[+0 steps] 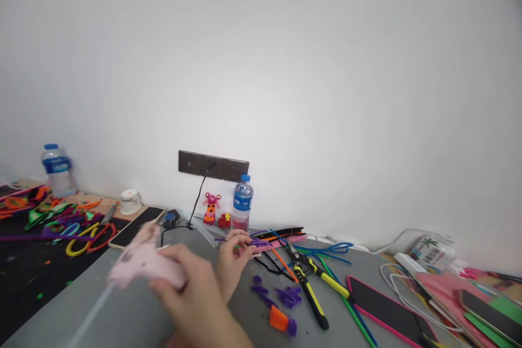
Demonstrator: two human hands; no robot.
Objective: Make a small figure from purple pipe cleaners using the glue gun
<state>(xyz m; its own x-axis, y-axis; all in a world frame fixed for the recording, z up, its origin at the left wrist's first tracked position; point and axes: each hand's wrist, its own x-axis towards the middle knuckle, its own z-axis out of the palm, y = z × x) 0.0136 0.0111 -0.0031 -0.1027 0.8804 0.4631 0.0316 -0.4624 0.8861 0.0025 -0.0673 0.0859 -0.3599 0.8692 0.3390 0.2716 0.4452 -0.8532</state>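
Observation:
A pink glue gun [142,263] is in my right hand [193,288], whose fingers wrap round its handle. From the gun's back end a pale translucent glue stick [92,312] points to the lower left. Partly behind my right hand, my left hand [234,258] has its fingers drawn together beside the purple pipe cleaners [261,242]. A small green bit shows between those fingers; what they hold is unclear. Closer to me lie curled purple pipe cleaner pieces [289,297] and an orange piece with purple ends [278,319].
Yellow-and-black pliers [312,283] lie right of my hands, beside a pink-edged tablet [387,310]. A water bottle [243,204] and a small pink-orange figure [210,209] stand by the wall. Scissors [92,236], a phone [136,227] and coloured scraps lie left.

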